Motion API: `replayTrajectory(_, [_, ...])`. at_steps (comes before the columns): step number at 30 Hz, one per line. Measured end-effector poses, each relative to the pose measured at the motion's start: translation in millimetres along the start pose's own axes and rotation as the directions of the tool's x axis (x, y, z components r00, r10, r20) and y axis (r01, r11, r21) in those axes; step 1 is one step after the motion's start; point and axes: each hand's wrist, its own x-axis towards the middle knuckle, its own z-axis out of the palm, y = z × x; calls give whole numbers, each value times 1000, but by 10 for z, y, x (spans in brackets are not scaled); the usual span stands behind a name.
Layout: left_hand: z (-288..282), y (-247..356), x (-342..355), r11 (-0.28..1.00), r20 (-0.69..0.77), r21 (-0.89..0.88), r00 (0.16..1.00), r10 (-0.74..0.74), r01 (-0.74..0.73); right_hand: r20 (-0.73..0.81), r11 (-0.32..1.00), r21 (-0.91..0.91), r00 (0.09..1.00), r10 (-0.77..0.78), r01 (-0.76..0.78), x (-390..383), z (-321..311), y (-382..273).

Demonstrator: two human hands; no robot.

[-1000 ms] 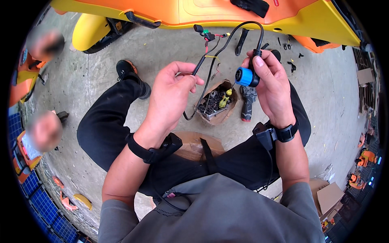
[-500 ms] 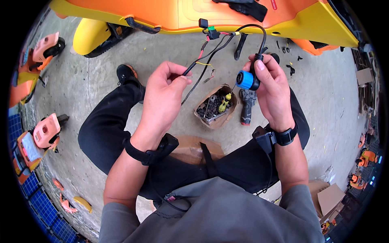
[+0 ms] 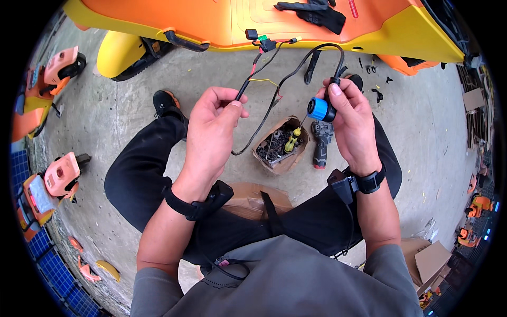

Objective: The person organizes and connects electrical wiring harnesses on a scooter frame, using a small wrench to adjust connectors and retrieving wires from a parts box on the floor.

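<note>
My left hand (image 3: 214, 124) pinches a black-sheathed cable (image 3: 242, 90) between thumb and fingers. From it, red and black wires run up to a small fuse holder (image 3: 268, 44) with a green piece and a loose black cap (image 3: 251, 34). In my right hand (image 3: 353, 113) is a round connector (image 3: 320, 109) with a blue ring, its black cable looping up and over toward the left. Between the hands this cable (image 3: 288, 79) hangs in a slack curve, with a thin yellow wire (image 3: 264, 80) crossing to it.
Ahead is an orange-and-yellow vehicle body (image 3: 243, 21) with a black glove (image 3: 322, 16) on it. On the floor between my legs stand an open box of screws (image 3: 272, 148) with a yellow-handled screwdriver (image 3: 293, 138), and a power drill (image 3: 320, 145). Cardboard (image 3: 430, 259) lies at right.
The fuse holder end has swung up and left, over the vehicle's edge. The wires between my hands have spread apart, and the blue-ringed connector has turned slightly. Both hands keep their holds.
</note>
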Motion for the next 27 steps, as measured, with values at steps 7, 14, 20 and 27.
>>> replayTrajectory(7, [13,23,-1,997,-4,-80,1000,-14,14,-10,1000,-22,1000,20,-20,2,-4,-19])
replayTrajectory(14, [3,-3,22,987,-79,-137,994,69,-80,-7,1000,-13,1000,18,-18,-2,10,-14])
replayTrajectory(20, [-5,-23,25,986,-29,-80,989,147,-148,-35,1000,8,999,-12,12,0,46,-8])
replayTrajectory(27, [-31,-14,22,984,-18,-114,991,132,-134,-36,1000,4,999,-7,7,0,48,-6])
